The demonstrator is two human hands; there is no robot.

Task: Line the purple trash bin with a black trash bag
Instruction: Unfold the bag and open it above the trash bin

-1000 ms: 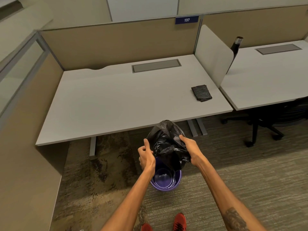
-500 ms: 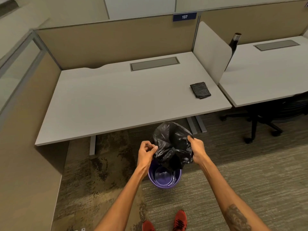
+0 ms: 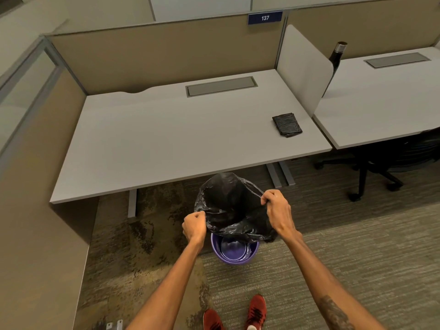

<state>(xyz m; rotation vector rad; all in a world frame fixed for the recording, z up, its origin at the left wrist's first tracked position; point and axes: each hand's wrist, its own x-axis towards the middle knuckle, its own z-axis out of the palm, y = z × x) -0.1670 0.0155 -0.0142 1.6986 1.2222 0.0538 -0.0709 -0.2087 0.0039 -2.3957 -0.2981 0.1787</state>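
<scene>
A small purple trash bin (image 3: 234, 254) stands on the carpet just in front of the desk, its inside bare and visible. Above it hangs a black trash bag (image 3: 232, 206), its mouth pulled open toward me. My left hand (image 3: 194, 226) grips the bag's rim on the left, fist closed. My right hand (image 3: 277, 209) pinches the rim on the right. The bag's lower part droops over the bin's far edge and hides it.
A grey desk (image 3: 166, 139) spans the view with a folded black bag (image 3: 287, 125) near its right end. A white divider (image 3: 303, 67), a dark bottle (image 3: 337, 54) and an office chair (image 3: 381, 167) are at the right. My red shoes (image 3: 256, 310) are below.
My hands have pulled apart and the bag's mouth has spread open wider above the bin. The bag was bunched between my hands before.
</scene>
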